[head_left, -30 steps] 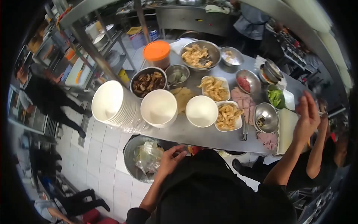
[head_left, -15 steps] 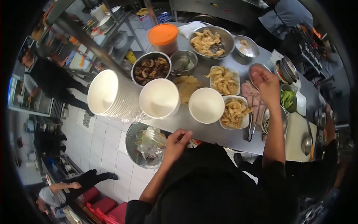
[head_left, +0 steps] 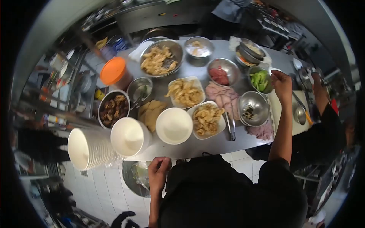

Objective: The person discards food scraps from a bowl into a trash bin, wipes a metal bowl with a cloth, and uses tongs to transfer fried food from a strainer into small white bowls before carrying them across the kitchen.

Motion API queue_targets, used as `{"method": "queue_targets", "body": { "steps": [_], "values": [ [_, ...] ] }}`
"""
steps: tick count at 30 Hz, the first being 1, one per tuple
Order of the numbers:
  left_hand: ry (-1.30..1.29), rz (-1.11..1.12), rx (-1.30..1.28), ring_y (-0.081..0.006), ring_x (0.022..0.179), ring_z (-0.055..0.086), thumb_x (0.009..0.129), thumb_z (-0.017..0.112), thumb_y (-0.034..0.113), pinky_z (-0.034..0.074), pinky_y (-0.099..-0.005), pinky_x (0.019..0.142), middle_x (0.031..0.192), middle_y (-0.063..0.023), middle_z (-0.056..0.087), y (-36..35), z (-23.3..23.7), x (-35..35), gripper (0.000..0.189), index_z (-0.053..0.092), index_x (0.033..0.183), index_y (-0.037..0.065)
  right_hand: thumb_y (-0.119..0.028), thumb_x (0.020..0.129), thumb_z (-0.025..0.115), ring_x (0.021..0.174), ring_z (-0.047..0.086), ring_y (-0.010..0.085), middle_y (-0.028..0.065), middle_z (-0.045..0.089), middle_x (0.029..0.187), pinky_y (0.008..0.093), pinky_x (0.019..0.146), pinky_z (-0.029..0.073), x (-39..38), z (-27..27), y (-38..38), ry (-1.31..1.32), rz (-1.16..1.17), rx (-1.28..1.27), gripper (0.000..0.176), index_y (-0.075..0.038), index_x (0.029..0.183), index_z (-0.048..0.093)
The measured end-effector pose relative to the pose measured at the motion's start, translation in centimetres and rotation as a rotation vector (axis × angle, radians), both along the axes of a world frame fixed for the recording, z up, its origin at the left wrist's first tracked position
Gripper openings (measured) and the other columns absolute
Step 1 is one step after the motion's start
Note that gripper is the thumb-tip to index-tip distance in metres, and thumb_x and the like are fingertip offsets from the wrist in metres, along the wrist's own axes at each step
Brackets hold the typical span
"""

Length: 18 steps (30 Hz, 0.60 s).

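My left hand (head_left: 159, 171) is held low by the table's front edge, its fingers curled in with nothing visible in them. Two empty white tubs, one (head_left: 174, 125) upright and one (head_left: 129, 136) to its left, stand beyond it. My right hand (head_left: 281, 83) is over the table's right part, beside the bowl of green vegetables (head_left: 260, 80) and a white dish (head_left: 272, 70). Its fingers are pinched together; whether they hold anything is too small to tell. Left of that arm are a metal bowl with dark bits (head_left: 254, 108) and tongs (head_left: 230, 127).
A tub stack (head_left: 81, 149) stands at the left. Around the steel table (head_left: 167, 151) are mushrooms (head_left: 114, 108), an orange-lidded container (head_left: 113, 71), fried pieces (head_left: 207, 119) and raw meat (head_left: 223, 98). A co-worker's hand (head_left: 318, 84) is at the right; a bin (head_left: 131, 178) stands below.
The view has turned right, so the table's contents appear further left. My right hand has moved from near the pink meat to beside the greens bowl. My left hand's fingers are more curled.
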<state>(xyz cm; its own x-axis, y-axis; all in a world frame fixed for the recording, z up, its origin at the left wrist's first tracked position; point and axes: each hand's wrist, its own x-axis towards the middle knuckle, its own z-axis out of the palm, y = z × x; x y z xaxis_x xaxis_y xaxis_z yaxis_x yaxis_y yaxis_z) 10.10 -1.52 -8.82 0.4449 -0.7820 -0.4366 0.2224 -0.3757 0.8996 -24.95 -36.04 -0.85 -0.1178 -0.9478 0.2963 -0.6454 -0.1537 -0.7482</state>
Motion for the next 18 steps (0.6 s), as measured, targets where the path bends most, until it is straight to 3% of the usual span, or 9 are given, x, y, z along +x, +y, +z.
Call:
{"method": "queue_targets", "body": {
  "steps": [7,18],
  "values": [
    [-0.053,-0.110,-0.010,-0.0085,0.066,0.054,0.087,0.060,0.013,0.043,-0.0219,0.065,0.072,-0.0030,0.061,-1.9,2.5,-0.6,0.014,0.061,0.086,-0.001,-0.007,0.078,0.058,0.060,0.062,0.0141,0.0118,0.067,0.075,0.0285,0.058,0.048,-9.5,-2.0,0.7,-0.006,-0.273,0.018,0.024,0.003,0.098,0.066],
    [-0.056,-0.151,-0.131,-0.0102,0.063,0.053,0.089,0.057,0.013,0.043,-0.0238,0.063,0.082,-0.0076,0.063,-0.2,3.3,-1.3,0.015,0.060,0.086,-0.001,-0.006,0.080,0.060,0.060,0.062,0.0154,0.0121,0.068,0.080,0.0272,0.057,0.048,-9.8,2.4,5.5,-0.032,-0.322,-0.102,0.023,0.005,0.100,0.065]
  ]
}}
